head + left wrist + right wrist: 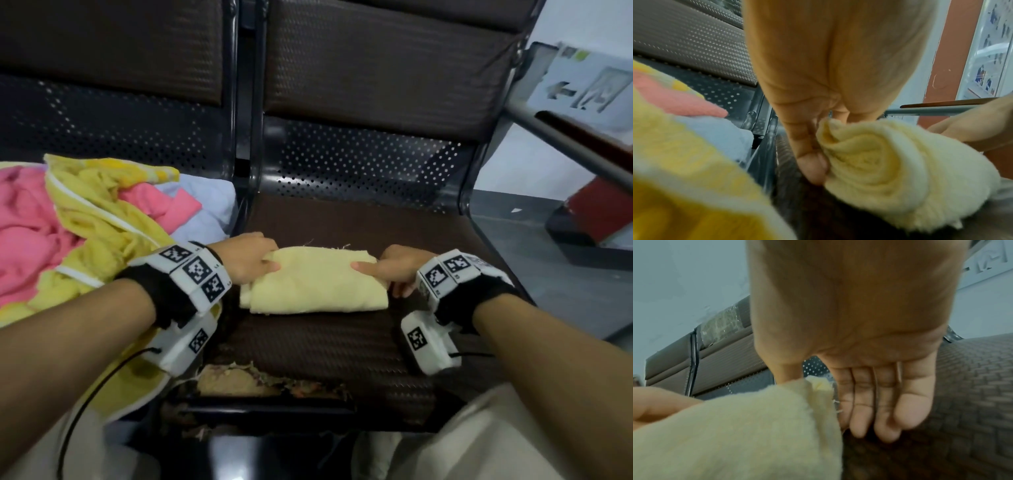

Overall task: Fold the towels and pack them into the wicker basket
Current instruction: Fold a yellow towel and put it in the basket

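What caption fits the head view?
Both hands hold the ends of a rolled yellow towel on a bench seat.

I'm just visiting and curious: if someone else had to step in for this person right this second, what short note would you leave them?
Left hand: grips the left end of the pale yellow rolled towel, thumb on top.
Right hand: holds the right end, thumb on top, fingers fairly straight beside it.
The towel lies on the brown woven seat cushion, already folded into a compact roll.
Unfolded pile on the neighbouring seat: pink towel, bright yellow towel with white trim, pale blue towel.
The wicker basket is not in view.
Left: pack this roll, then fold and pack the pile.
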`<state>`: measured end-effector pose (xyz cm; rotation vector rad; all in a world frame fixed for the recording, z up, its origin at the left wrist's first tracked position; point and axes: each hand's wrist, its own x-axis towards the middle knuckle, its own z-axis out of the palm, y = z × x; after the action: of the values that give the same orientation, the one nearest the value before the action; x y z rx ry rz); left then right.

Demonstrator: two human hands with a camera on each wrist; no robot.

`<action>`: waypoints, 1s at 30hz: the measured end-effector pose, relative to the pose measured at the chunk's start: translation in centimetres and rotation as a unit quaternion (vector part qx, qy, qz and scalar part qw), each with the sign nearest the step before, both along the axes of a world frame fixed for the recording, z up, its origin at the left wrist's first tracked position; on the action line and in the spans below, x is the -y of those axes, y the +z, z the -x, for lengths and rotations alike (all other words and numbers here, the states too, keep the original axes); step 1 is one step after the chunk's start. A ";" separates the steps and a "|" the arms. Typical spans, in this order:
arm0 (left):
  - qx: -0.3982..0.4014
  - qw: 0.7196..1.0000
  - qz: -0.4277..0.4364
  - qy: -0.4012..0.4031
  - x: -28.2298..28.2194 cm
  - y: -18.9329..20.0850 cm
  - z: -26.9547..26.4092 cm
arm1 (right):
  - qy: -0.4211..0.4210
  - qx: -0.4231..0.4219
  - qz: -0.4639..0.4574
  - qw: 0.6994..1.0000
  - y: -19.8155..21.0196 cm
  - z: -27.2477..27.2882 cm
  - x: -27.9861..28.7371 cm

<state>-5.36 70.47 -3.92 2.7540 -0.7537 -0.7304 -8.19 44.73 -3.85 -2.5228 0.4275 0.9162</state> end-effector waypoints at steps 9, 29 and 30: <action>-0.028 0.999 -0.037 -0.021 0.7 2.3 3.5 | 0.018 0.075 -0.055 0.995 1.2 1.2 -2.2; -0.116 0.914 0.384 0.064 2.7 9.1 11.1 | -0.061 0.508 -0.233 0.827 16.5 13.5 -0.7; -0.107 0.912 0.392 0.056 3.0 10.3 11.6 | -0.082 0.515 -0.242 0.818 17.3 14.4 0.0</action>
<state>-17.00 67.47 6.33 1.9349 -0.6459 -0.5325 -22.56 44.72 13.50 -2.0542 0.0297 -0.4302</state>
